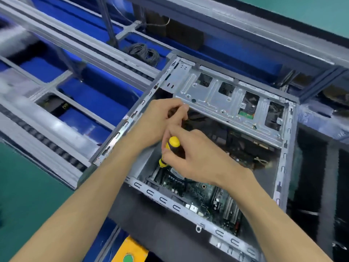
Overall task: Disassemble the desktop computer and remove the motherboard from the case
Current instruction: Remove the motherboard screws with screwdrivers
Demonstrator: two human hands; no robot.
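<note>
The computer case (283,152) lies on its side with the side panel off and the interior exposed. The motherboard (198,190) is not yet removed; it sits on the case floor at 6 o'clock, below both hands. The right hand (200,157) curls around a yellow-and-black screwdriver (170,150), the shaft pointing down toward the board's 9 o'clock edge; the tip is hidden. The left hand (160,118), at 11 o'clock from the right, has its fingers curled; whether it grips anything cannot be told. Judged from this, board fasteners are being released. The drive cage (226,95) overhangs the interior at 12 o'clock and limits lift-out room there. The near case rail (170,203) and side walls bound the opening; vertical clearance is open.
</note>
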